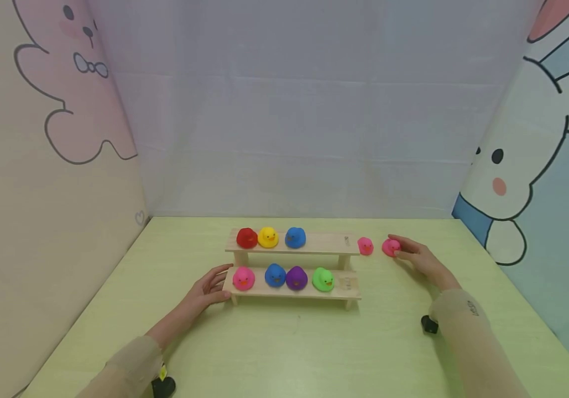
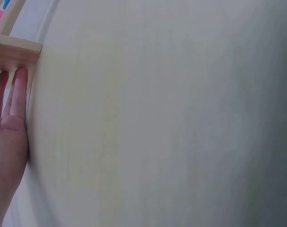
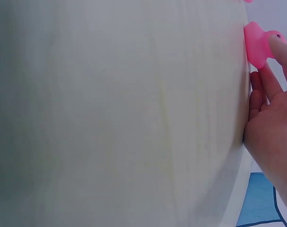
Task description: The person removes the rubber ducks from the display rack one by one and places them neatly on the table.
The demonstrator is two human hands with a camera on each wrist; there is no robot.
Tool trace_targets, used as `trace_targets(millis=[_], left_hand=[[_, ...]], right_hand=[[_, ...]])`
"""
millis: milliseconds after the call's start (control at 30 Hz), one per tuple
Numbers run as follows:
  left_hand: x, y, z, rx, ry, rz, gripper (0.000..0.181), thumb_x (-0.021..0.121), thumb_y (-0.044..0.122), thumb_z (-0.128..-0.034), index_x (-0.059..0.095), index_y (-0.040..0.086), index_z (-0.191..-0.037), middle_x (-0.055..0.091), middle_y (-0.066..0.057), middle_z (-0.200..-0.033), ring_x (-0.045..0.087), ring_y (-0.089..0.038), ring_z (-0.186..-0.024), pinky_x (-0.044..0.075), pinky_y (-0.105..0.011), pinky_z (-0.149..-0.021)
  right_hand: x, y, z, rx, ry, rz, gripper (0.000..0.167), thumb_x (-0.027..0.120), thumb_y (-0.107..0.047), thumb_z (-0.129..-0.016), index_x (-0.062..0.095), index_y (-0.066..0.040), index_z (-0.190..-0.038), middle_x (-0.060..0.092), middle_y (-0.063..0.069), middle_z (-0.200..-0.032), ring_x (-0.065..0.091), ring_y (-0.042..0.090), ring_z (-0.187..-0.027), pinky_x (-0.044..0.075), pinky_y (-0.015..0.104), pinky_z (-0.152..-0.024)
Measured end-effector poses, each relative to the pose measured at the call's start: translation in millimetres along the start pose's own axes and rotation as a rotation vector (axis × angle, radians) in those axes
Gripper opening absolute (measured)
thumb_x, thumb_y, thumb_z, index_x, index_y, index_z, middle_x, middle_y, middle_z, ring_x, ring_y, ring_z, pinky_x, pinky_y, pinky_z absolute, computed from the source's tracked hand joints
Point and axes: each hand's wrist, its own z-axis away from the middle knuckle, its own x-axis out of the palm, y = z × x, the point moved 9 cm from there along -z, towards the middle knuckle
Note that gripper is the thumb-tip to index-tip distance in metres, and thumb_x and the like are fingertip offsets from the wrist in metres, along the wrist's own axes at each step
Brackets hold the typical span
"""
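In the head view, a two-level wooden stand (image 1: 289,293) carries rubber ducks. Red (image 1: 246,238), yellow (image 1: 267,237) and blue (image 1: 296,237) ducks sit on the upper level. Along the lower one are pink (image 1: 243,278), blue (image 1: 275,275), purple (image 1: 296,278) and green (image 1: 323,279) ducks. My left hand (image 1: 209,290) touches the stand's left end, its fingers extended in the left wrist view. Off the stand's right side, my right hand (image 1: 426,264) pinches a pink duck (image 1: 391,247) between thumb and fingers. That duck's base is at the tabletop in the right wrist view.
Another pink duck (image 1: 365,246) stands on the pale table (image 1: 294,348), between the stand and my right hand. A white sheet (image 1: 289,138) hangs behind the table. Cartoon-printed panels (image 1: 503,182) rise at the sides. Small black devices (image 1: 429,324) hang at my wrists.
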Motion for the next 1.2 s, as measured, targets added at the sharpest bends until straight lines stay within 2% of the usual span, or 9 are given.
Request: trace_targets(millis=[167,367,600,800,1200], left_hand=[[1.5,-0.2,1.1,-0.031,-0.026,0.049,0.069,0.063,0.017,-0.0957,0.027,0.018,-0.154,0.037,-0.020,-0.156,0.056,-0.023,-0.130,0.057,-0.032,-0.095],[6.0,1.9,4.0,-0.029,-0.068,0.095,0.070,0.059,0.016,-0.0981,0.021,0.017,-0.157,0.034,-0.028,-0.155,0.057,-0.023,-0.127,0.057,-0.044,-0.095],[5.0,-2.1,4.9,-0.049,-0.020,0.104,0.067,0.059,0.019,-0.0989,0.024,0.021,-0.156,0.038,-0.027,-0.152,0.059,-0.025,-0.125,0.056,-0.041,-0.096],[3.2,-3.9,5.5,-0.066,0.009,0.104,0.066,0.059,0.021,-0.0983,0.026,0.023,-0.156,0.040,-0.023,-0.151,0.062,-0.019,-0.121,0.057,-0.039,-0.095],[4.7,-1.3,6.3,-0.035,-0.016,0.113,0.066,0.056,0.017,-0.0993,0.023,0.020,-0.157,0.038,-0.025,-0.152,0.061,-0.014,-0.120,0.057,-0.039,-0.096]], right_hand=[[-0.3,-1.5,0.1,-0.012,-0.005,-0.004,0.061,0.055,-0.026,-0.101,0.030,-0.010,-0.155,0.022,0.020,-0.163,0.013,0.045,-0.151,0.008,0.073,-0.117],[-0.3,0.0,-0.2,-0.010,-0.010,-0.001,0.062,0.056,-0.026,-0.101,0.030,-0.011,-0.155,0.021,0.020,-0.163,0.013,0.045,-0.150,0.009,0.074,-0.116],[-0.5,0.7,-1.1,-0.014,-0.012,-0.010,0.062,0.056,-0.026,-0.101,0.030,-0.011,-0.155,0.021,0.020,-0.163,0.013,0.045,-0.150,0.008,0.074,-0.116],[0.0,2.1,-2.6,-0.015,-0.004,-0.006,0.061,0.056,-0.026,-0.101,0.031,-0.010,-0.154,0.022,0.021,-0.163,0.012,0.045,-0.150,0.007,0.074,-0.117],[-0.5,0.7,-1.0,-0.025,-0.017,0.004,0.065,0.057,-0.025,-0.100,0.028,-0.012,-0.156,0.018,0.019,-0.164,0.010,0.045,-0.151,0.006,0.074,-0.116]])
